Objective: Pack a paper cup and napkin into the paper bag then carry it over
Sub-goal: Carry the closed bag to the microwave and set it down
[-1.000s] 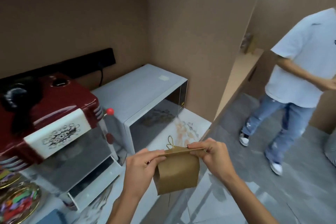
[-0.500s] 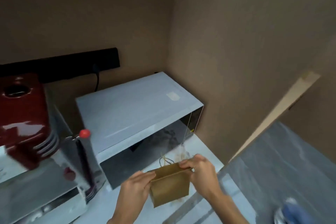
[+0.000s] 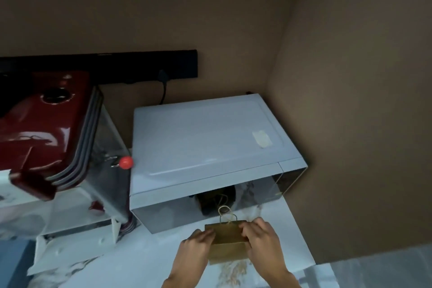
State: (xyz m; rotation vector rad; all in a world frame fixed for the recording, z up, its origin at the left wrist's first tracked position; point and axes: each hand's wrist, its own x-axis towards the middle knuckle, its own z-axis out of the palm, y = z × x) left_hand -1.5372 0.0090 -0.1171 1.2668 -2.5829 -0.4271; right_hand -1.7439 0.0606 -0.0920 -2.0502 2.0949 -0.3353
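A small brown paper bag (image 3: 228, 244) with twine handles stands on the white marbled counter (image 3: 145, 262), just in front of the microwave. My left hand (image 3: 195, 249) grips the bag's left top edge and my right hand (image 3: 264, 244) grips its right top edge. The top of the bag is folded over between my fingers. No paper cup or napkin shows; the bag's inside is hidden.
A white microwave (image 3: 205, 145) with a dark glass door fills the corner behind the bag. Left of it stands a red-topped popcorn machine (image 3: 46, 128) with a red knob (image 3: 125, 162). Brown walls close in behind and to the right. A grey floor (image 3: 383, 271) shows at the lower right.
My view has swung left, away from the standing person, who is out of frame now. Both hands have lowered the bag onto the counter near the microwave.
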